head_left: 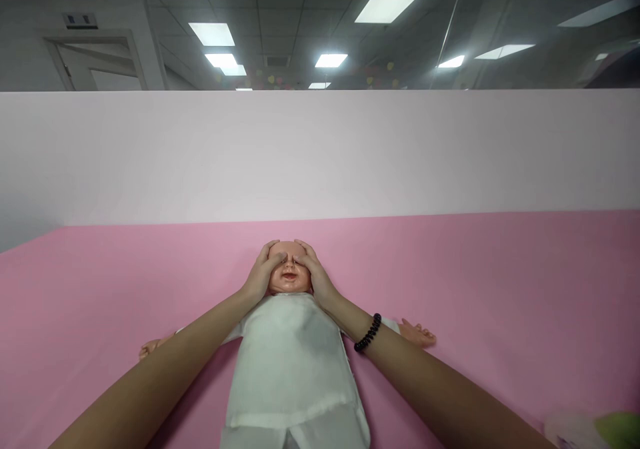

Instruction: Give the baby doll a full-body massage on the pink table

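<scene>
A baby doll (293,356) in a white outfit lies on its back, its head toward the far side and its arms spread wide. My left hand (260,270) cups one side of the doll's head, with the thumb laid over an eye. On the opposite side my right hand (321,279) cups the head in the same way, its thumb over the other eye. Between the palms the doll's mouth and chin show. The fingers behind the head are partly hidden. A black coiled band (368,333) circles my right wrist.
Under the doll spreads a pink surface (500,282), bounded at the back by a low white panel (320,156). A pale and green item (619,429), cut off by the frame, sits at the lower right corner. Beyond the panel are a door (100,62) and ceiling lights.
</scene>
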`<state>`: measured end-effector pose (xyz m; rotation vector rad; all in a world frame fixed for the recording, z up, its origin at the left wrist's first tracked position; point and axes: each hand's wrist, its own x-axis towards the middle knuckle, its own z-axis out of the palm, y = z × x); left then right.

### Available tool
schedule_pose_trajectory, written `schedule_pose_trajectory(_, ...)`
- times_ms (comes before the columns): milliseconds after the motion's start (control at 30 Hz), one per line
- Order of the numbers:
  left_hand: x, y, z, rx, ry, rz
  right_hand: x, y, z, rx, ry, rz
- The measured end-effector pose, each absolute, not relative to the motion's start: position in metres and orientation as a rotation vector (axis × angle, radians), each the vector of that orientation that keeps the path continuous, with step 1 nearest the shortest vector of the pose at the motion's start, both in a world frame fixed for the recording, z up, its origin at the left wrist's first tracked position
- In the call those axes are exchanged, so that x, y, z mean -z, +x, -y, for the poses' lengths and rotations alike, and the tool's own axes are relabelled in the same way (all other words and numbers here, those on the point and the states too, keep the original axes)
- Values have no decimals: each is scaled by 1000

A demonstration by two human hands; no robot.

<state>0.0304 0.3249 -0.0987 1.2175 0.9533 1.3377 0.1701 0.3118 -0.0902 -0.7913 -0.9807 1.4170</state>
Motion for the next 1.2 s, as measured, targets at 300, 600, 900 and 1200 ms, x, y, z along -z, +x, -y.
schedule_pose_trajectory(300, 102, 31, -330, -1357, 1188, -989, 88, 170, -311, -1448, -755, 930)
schedule_pose_trajectory(600, 103, 30, -332, -1314, 1266, -1012, 91, 170, -315, -1434, -789, 1019)
schedule_pose_trajectory(900, 64, -7, -302, -830, 1545, -947, 84, 198, -310, -1725, -636, 1411)
schedule_pose_trajectory(1200, 56, -24, -305, -612, 1709, -937, 85, 209, -314, -1787, -542, 1493)
